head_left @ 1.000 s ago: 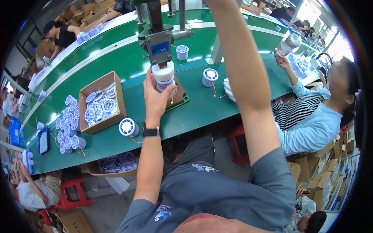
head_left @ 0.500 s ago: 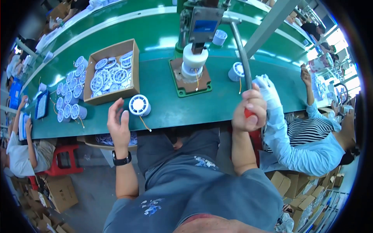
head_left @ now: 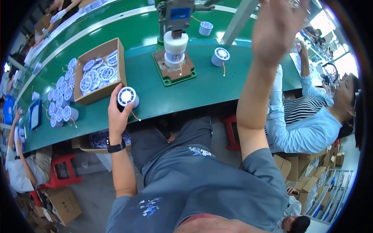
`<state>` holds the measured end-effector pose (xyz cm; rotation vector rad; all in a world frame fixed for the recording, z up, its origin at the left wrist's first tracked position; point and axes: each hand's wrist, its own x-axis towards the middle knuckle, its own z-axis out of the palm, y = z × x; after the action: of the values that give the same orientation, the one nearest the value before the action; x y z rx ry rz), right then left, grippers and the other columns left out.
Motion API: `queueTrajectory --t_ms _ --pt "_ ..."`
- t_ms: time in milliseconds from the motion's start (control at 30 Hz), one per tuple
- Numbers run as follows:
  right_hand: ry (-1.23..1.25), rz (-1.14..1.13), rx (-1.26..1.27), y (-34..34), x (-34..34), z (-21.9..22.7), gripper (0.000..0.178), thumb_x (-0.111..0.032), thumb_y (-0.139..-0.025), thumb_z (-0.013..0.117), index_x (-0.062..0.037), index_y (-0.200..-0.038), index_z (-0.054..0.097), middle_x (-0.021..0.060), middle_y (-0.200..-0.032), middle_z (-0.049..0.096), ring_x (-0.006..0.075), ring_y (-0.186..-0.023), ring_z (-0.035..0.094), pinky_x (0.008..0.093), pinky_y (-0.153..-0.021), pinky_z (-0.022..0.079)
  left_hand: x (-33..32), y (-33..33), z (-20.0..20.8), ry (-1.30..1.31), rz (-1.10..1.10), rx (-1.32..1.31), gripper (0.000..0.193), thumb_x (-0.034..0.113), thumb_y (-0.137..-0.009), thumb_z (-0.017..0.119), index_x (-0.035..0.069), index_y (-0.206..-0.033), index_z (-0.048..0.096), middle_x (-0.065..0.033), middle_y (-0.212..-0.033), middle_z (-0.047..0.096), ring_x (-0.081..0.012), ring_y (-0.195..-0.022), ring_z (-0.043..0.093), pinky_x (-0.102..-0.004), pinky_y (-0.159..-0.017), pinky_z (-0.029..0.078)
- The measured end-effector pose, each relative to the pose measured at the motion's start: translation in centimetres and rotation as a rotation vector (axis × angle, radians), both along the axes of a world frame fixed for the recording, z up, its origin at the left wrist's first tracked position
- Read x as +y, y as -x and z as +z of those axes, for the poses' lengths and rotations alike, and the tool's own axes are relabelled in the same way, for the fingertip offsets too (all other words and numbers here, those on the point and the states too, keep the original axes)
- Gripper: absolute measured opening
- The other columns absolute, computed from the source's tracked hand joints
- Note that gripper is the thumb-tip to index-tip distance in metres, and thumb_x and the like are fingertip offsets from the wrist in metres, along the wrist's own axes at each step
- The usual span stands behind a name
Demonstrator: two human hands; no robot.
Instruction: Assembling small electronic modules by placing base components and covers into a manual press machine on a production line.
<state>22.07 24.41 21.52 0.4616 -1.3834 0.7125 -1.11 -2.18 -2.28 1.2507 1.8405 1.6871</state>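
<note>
My left hand [head_left: 117, 118] is closed around a white round plastic housing [head_left: 127, 96] with a slotted top at the near edge of the bench. A short orange wire trails from the housing. My right hand [head_left: 276, 33] is raised high at the upper right, blurred, and its grip is unclear. In the middle stands a green hand press [head_left: 179, 15]. Its white pusher [head_left: 175, 42] sits on another white housing [head_left: 174, 59] with a wire, on a brown base plate [head_left: 161, 64]. The press lever [head_left: 204, 7] shows only near its pivot.
A cardboard box [head_left: 101, 95] of white slotted rings stands left of the press. Several wired housings [head_left: 60, 97] are grouped beside it, near a blue tray [head_left: 35, 114]. Another housing [head_left: 220, 56] stands right of the press. A co-worker in a light blue sleeve [head_left: 299, 134] sits at the right.
My left hand has closed around the housing it was beside. My right hand, earlier on the lever's red grip, has risen, and the lever no longer crosses the bench. The view has shifted.
</note>
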Motion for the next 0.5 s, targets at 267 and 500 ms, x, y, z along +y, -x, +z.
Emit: queueTrajectory --t_ms 267,500 --pt "0.516 -0.41 -0.549 4.2 -1.6 -17.2 0.087 -0.018 -0.079 0.073 -0.0053 -0.151 0.027 0.0155 -0.131 0.056 0.0263 -0.124 0.053 0.0408 -0.106 0.041 0.2 0.1 -0.8 -0.026 -0.008 -0.016 0.064 0.012 -0.083 0.073 -0.003 -0.14 0.048 -0.0134 -0.129 0.059 -0.0223 -0.117 0.059 -0.0336 -0.102 0.045" --pt "0.576 -0.319 -0.805 7.9 -2.3 -19.9 0.097 -0.012 -0.075 0.077 -0.0055 -0.153 0.019 0.0198 -0.127 0.059 0.0337 -0.12 0.059 0.0429 -0.102 0.046 0.6 -1.1 -0.4 -0.022 0.026 -0.045 0.061 0.007 -0.081 0.075 -0.003 -0.137 0.051 -0.0126 -0.123 0.062 -0.0195 -0.112 0.061 -0.0324 -0.099 0.048"
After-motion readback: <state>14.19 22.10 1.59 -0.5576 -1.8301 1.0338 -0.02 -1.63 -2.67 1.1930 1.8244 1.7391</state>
